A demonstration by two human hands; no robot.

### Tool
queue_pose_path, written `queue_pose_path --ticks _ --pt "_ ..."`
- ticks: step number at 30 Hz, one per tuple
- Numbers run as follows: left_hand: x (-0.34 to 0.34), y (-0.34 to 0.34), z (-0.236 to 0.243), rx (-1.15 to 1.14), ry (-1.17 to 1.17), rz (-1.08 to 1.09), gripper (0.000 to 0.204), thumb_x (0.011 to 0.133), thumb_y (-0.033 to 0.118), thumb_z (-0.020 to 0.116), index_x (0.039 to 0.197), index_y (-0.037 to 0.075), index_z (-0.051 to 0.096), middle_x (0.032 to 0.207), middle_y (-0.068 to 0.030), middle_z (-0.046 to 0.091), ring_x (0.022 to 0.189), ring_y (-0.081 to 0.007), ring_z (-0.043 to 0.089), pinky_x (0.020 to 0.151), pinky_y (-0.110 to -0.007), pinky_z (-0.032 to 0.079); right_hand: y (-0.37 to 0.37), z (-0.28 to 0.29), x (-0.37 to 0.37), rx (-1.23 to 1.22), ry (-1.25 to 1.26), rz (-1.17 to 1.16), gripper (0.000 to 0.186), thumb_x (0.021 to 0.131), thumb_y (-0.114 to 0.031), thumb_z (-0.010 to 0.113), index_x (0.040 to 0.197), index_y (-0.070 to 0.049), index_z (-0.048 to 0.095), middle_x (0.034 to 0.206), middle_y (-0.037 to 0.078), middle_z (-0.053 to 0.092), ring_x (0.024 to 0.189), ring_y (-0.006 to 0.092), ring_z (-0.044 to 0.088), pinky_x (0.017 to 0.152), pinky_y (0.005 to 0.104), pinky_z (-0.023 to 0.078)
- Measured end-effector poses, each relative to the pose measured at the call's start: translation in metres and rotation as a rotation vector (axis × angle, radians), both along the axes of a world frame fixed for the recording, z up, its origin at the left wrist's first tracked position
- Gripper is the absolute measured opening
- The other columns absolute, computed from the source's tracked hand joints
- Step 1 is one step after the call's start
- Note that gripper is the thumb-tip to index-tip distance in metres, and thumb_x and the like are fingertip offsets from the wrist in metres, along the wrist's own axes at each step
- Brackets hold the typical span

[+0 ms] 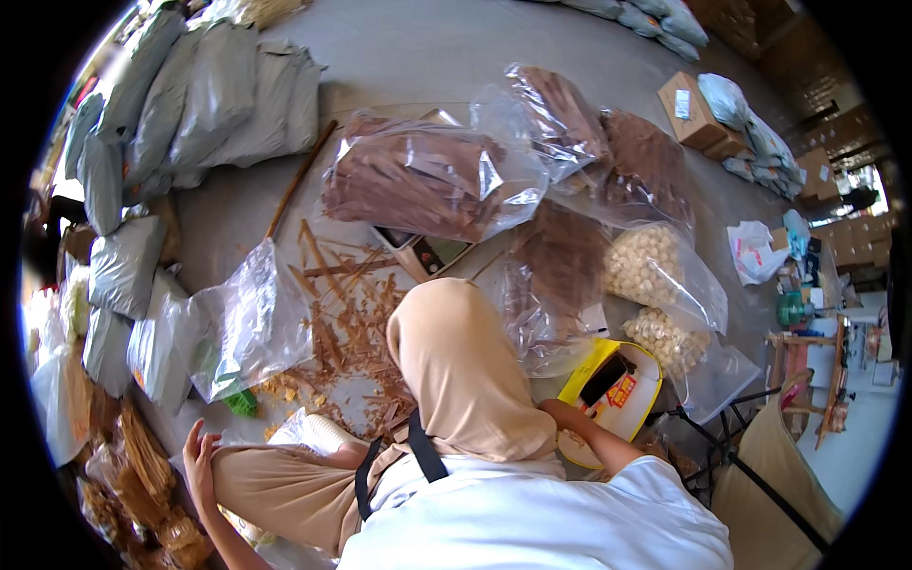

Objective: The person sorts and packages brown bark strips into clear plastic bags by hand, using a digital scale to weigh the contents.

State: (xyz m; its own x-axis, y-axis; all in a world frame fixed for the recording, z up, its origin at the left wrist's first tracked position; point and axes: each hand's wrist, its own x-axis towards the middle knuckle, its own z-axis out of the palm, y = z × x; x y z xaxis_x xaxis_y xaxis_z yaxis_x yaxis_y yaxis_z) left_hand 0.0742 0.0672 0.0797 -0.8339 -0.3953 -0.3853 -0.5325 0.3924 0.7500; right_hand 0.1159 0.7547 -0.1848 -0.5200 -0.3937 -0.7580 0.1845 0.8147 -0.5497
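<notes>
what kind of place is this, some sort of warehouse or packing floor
Probably a packing or storeroom floor. Grey filled mailer bags are heaped along one side, clear bags of brown strips lie on the floor, and stacked cardboard boxes stand behind.

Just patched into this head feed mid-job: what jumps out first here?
The big clear bag of reddish-brown sticks at centre top, with loose wood slivers scattered on the floor below it. Right of centre lie two clear bags of pale round pieces. The left hand rests on a raised knee; the right hand touches a yellow tray.
</notes>
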Motion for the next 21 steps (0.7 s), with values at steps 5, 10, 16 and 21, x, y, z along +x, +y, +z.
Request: queue_pose_path --ticks 5,10,16,21 --pt "0.004 -0.001 -0.001 0.035 0.03 0.023 0.041 0.089 0.02 0.056 0.126 0.003 0.047 0.088 -0.0085 0.063 0.078 -0.0116 0.057 0.07 -0.024 0.048 -0.019 0.166 -0.128 0.288 -0.311 0.01 0.027 0.086 -0.024 0.057 0.088 0.002 0.062 0.063 0.013 0.063 0.049 0.0173 0.06 0.047 0.0307 0.048" --pt "0.01 0.004 0.009 -0.016 0.041 0.03 0.041 0.09 0.02 0.055 0.126 0.003 0.047 0.089 -0.0094 0.064 0.076 -0.0125 0.059 0.07 -0.025 0.048 -0.062 0.295 -0.211 0.278 0.463 -0.169 0.016 0.088 -0.012 0.047 0.086 -0.001 0.057 0.057 0.01 0.059 0.046 0.0175 0.058 0.044 0.0308 0.044" --pt "0.02 0.002 0.006 0.003 0.074 0.056 0.04 0.09 0.02 0.055 0.125 0.002 0.048 0.088 -0.0092 0.064 0.076 -0.0128 0.059 0.07 -0.025 0.048 -0.165 0.309 -0.266 -0.027 1.182 -0.051 0.012 0.088 -0.015 0.051 0.095 -0.006 0.056 0.069 0.01 0.062 0.066 0.0286 0.061 0.059 0.0369 0.046" --pt "0.03 -0.003 0.006 0.011 0.096 0.08 0.039 0.09 0.019 0.054 0.125 0.002 0.048 0.088 -0.0089 0.064 0.077 -0.0129 0.059 0.071 -0.025 0.048 -0.214 0.308 -0.284 -0.451 1.261 0.279 0.031 0.081 -0.005 0.058 0.112 -0.005 0.058 0.104 0.014 0.062 0.101 0.0294 0.057 0.085 0.0348 0.046"
